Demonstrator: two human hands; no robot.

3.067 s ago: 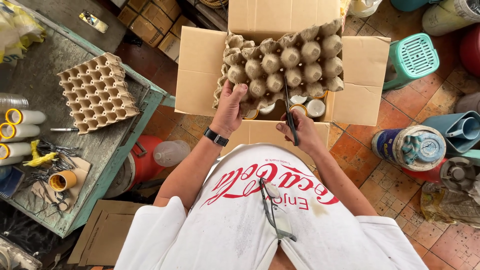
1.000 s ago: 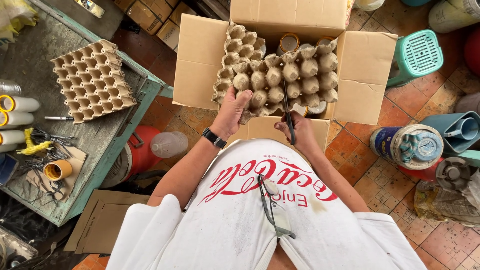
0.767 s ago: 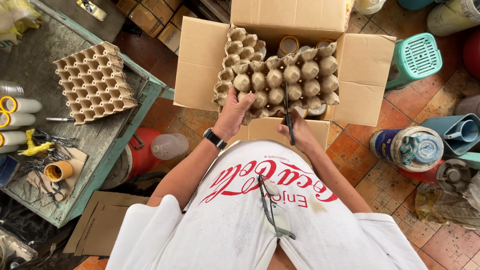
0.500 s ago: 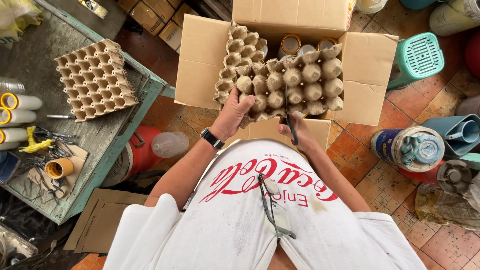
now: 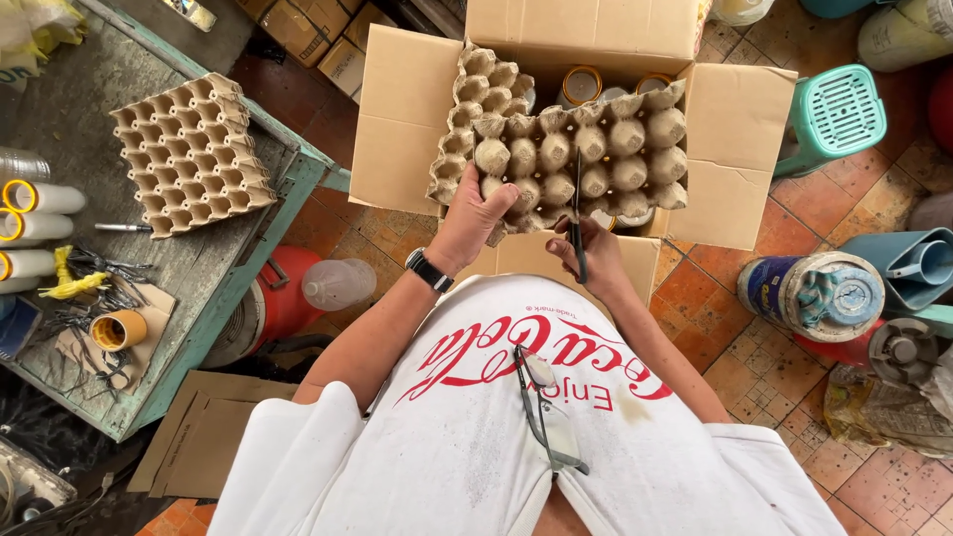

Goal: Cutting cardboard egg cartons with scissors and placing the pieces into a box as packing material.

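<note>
A grey-brown pulp egg tray (image 5: 586, 149) lies across the top of an open cardboard box (image 5: 407, 119). My left hand (image 5: 475, 210) grips the tray's near left edge, thumb on top. My right hand (image 5: 588, 253) holds dark scissors (image 5: 577, 213) whose blades point away from me into the tray between two rows of cups. The tray's left strip (image 5: 476, 109) bends upward. Round lids (image 5: 581, 85) show inside the box beyond the tray.
A second egg tray (image 5: 191, 154) rests on the worn green-edged table (image 5: 248, 288) at left, with white rolls (image 5: 40, 199) and a yellow tape roll (image 5: 117, 330). A red container (image 5: 273, 308), a clear bottle (image 5: 338, 283), a teal stool (image 5: 829, 114), tubs and flat cardboard (image 5: 199, 432) crowd the tiled floor.
The scissors have advanced further into the tray. The left strip has lifted and bent away from the rest, and my left hand has shifted its grip along the near edge.
</note>
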